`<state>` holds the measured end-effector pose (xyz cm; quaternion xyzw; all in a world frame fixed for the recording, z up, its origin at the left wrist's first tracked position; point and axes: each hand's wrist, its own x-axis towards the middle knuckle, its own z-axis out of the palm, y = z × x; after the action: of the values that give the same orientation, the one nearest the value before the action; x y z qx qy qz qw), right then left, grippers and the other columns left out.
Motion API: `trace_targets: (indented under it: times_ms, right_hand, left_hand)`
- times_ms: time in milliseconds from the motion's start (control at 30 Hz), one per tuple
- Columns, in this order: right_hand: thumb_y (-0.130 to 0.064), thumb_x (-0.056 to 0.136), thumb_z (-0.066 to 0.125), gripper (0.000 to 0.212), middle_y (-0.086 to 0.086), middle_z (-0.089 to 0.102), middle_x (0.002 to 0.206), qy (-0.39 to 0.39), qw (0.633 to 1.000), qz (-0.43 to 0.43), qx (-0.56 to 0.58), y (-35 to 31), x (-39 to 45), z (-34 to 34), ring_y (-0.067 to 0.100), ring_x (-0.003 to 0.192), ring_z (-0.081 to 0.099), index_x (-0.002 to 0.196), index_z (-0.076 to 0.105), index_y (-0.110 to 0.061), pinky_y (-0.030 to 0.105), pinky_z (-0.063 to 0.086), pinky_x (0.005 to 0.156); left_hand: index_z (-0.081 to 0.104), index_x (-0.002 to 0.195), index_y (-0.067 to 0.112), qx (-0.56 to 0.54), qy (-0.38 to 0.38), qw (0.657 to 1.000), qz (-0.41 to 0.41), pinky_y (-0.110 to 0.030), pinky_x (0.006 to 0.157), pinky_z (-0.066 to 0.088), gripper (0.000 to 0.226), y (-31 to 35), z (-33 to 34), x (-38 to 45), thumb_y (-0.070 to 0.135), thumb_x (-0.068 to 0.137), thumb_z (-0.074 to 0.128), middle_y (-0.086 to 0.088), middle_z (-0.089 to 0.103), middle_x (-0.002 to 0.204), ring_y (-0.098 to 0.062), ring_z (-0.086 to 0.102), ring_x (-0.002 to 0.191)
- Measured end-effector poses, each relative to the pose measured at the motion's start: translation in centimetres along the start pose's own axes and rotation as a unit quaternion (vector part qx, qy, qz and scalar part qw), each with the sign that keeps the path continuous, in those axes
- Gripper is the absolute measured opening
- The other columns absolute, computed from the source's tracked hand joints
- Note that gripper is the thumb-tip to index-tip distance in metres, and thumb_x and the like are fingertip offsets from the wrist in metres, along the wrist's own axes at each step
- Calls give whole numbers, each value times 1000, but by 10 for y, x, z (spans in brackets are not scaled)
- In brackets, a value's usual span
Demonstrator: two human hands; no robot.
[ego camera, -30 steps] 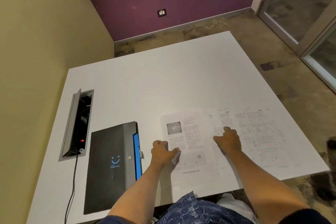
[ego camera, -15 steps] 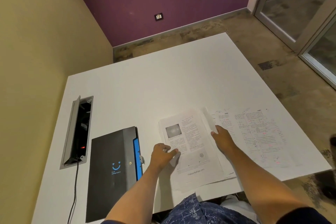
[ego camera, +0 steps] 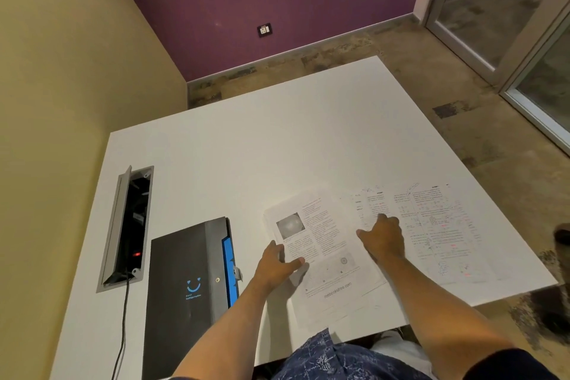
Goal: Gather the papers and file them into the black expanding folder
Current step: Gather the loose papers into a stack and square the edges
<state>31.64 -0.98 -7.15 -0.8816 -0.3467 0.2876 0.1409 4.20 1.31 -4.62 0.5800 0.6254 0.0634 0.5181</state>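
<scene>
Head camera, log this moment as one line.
left hand on printed page | right hand on marked-up sheets | folder shut

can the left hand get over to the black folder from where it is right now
Probably yes. The left hand rests on the left edge of the printed sheet, and the black folder lies just to its left with only bare table between them.

Folder (ego camera: 188,281) bottom cut off

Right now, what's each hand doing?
Left hand: open, fingers on the white printed page with the grey photo.
Right hand: open, flat on overlapping white printed sheets.
</scene>
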Motion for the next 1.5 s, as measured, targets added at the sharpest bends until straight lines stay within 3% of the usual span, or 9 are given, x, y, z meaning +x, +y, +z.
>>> trace_targets:
  times_ms: [100,333,533,700,867,1100,1167,1267,1500]
  right_hand:
    - [-34,77,79,75,17,57,136,-24,997,21,69,2,6,-2,36,119,62,142,53,-7,44,56,94]
    - [-14,82,77,58,10,69,128,-94,979,6,182,9,15,0,29,116,65,137,60,-9,32,49,96]
    - [-34,75,84,66,15,62,127,94,994,18,-55,24,10,-16,35,114,61,132,61,-10,44,53,92]
    - [-44,69,86,81,19,55,131,51,997,41,-41,38,21,-21,38,120,55,135,56,-8,47,51,99]
    - [-30,77,82,64,15,60,130,0,999,11,42,33,24,-22,35,118,61,134,60,-13,45,54,96]
    - [-17,83,73,37,5,74,120,-28,989,-17,141,46,25,-28,24,109,68,120,73,-18,36,53,95]
    - [-18,82,79,50,10,67,126,27,993,-12,113,48,27,-38,29,111,66,130,67,-16,39,53,92]
    - [-33,72,88,80,17,57,138,105,993,31,-39,59,34,-55,38,124,56,142,55,-13,48,50,99]
    - [-57,65,86,100,18,46,137,15,990,65,-128,74,45,-72,37,129,46,144,43,-14,48,46,102]
  left_hand:
    - [69,102,38,36,-17,999,9,-41,104,49,23,-1,-1,2,44,84,80,-4,59,124,-21,59,118]
    - [51,148,26,115,-68,991,-24,-40,119,35,91,0,-1,11,70,71,72,1,28,169,-22,43,146]
    - [34,159,13,56,-60,996,-29,-27,111,37,97,5,2,8,52,83,80,1,36,166,-19,48,142]
    - [34,159,13,-72,-83,993,-50,-32,116,39,93,9,5,5,45,86,81,1,46,159,-15,46,138]
    - [19,164,16,-139,-129,980,-66,-38,116,42,104,18,17,7,45,85,81,5,44,158,-18,40,146]
    - [51,114,20,-14,-116,993,-21,-18,88,44,42,25,29,9,35,89,80,23,48,104,-3,52,101]
    - [57,123,16,47,-108,993,-1,-31,106,45,55,26,29,6,44,83,83,5,57,128,-19,54,122]
    - [43,154,25,237,-103,966,6,-45,127,23,99,22,32,4,66,71,78,-8,22,169,-30,23,156]
    - [19,165,25,221,-161,962,-3,-43,129,20,136,24,36,0,67,57,90,-2,-10,174,-24,14,160]
